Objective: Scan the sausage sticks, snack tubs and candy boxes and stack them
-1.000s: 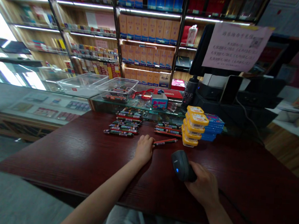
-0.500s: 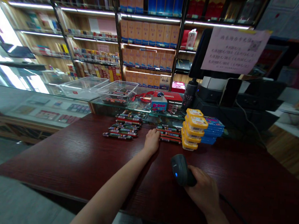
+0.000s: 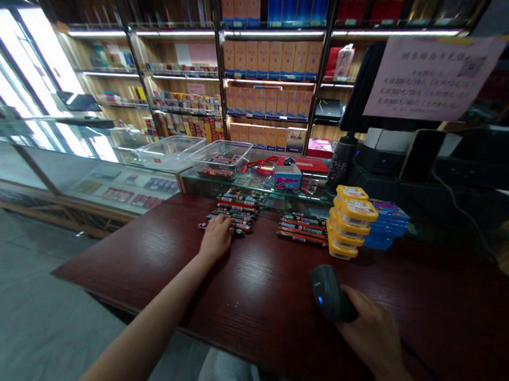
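Note:
My left hand (image 3: 216, 238) reaches forward over the dark red table (image 3: 147, 258), its fingers curled down on the front sticks of the left pile of thin wrapped snack sticks (image 3: 238, 208). A second, flatter pile of the same sticks (image 3: 303, 228) lies apart to the right. My right hand (image 3: 373, 334) grips a black handheld barcode scanner (image 3: 328, 291) with a blue light, low over the table near me.
Stacked yellow-lidded tubs (image 3: 350, 220) and blue packs (image 3: 389, 217) sit right of the sticks. Behind is a glass counter with clear plastic trays (image 3: 222, 157), a small blue box (image 3: 287, 178), a black bottle (image 3: 342, 153) and a till screen with a paper notice (image 3: 429, 75). Stocked shelves fill the back.
My left hand laid a stick on the right pile, then moved left to the left pile. My right hand kept hold of the scanner. The view shifted left.

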The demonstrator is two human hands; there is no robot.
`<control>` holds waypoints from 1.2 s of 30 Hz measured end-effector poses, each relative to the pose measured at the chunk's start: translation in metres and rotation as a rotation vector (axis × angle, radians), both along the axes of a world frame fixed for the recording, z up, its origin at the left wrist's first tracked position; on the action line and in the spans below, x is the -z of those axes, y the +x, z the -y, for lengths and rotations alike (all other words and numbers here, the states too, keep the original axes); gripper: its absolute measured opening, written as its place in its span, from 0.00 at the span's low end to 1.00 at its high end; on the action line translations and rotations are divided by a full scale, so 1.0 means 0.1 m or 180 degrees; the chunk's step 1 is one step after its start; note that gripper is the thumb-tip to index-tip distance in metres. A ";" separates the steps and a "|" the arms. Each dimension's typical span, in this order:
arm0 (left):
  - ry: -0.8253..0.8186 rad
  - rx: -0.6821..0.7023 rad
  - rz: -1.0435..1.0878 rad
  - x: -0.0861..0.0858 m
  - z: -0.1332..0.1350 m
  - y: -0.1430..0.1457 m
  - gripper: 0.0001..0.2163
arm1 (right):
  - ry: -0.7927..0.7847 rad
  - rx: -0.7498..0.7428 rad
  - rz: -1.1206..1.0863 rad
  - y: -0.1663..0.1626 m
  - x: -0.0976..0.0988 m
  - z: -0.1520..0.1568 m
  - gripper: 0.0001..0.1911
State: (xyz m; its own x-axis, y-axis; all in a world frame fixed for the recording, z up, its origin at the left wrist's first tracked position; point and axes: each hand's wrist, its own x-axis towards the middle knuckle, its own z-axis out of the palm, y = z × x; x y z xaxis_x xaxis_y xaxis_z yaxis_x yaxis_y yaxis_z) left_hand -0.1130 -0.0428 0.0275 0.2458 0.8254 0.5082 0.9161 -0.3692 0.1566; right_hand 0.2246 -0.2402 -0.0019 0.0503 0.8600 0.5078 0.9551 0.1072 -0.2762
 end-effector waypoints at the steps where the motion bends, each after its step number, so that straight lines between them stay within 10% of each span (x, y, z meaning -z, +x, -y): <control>1: -0.0039 -0.0281 -0.0021 0.00 -0.01 -0.14 0.10 | -0.0007 -0.0006 -0.0003 0.01 0.01 0.00 0.16; 11: -0.0590 -0.0738 -0.0346 -0.07 0.03 -0.52 0.12 | -0.0013 -0.0023 0.0097 -0.01 0.00 0.00 0.16; 16: -0.0524 -0.0217 -0.0365 0.00 0.06 -0.39 0.09 | -0.0007 -0.0066 0.0058 -0.01 0.00 -0.01 0.15; 28: -0.1208 0.0664 0.1105 -0.04 0.39 1.03 0.12 | 0.0046 -0.0171 -0.0027 -0.05 -0.07 0.01 0.18; 36: -0.0943 0.0361 0.0524 0.06 0.63 1.27 0.08 | -0.0563 -0.0225 -0.1350 -0.16 -0.38 0.07 0.14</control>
